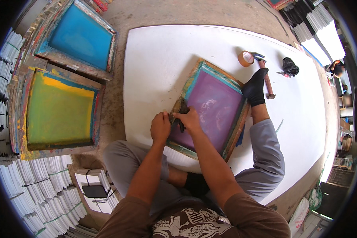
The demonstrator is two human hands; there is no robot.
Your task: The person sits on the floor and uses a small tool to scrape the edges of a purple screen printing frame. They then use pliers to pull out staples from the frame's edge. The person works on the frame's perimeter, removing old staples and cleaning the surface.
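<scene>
A wooden screen-printing frame (235, 139) with purple mesh (214, 99) lies tilted on the white board before me. At its left edge my right hand (189, 120) is closed around a dark tool (182, 116), whose exact kind is hidden by the fingers. Right beside it, my left hand (160, 127) is closed at the outer side of the same edge; what its fingers grip is hidden. My foot in a black sock (254, 88) rests against the frame's upper right corner.
The white board (154, 51) carries a brown tape roll (246, 58), a hammer (268, 81) and a crumpled black plastic bag (290, 66). Stacked frames with blue mesh (81, 37) and yellow-green mesh (59, 113) stand left. Bundled paper stacks (47, 190) fill the lower left.
</scene>
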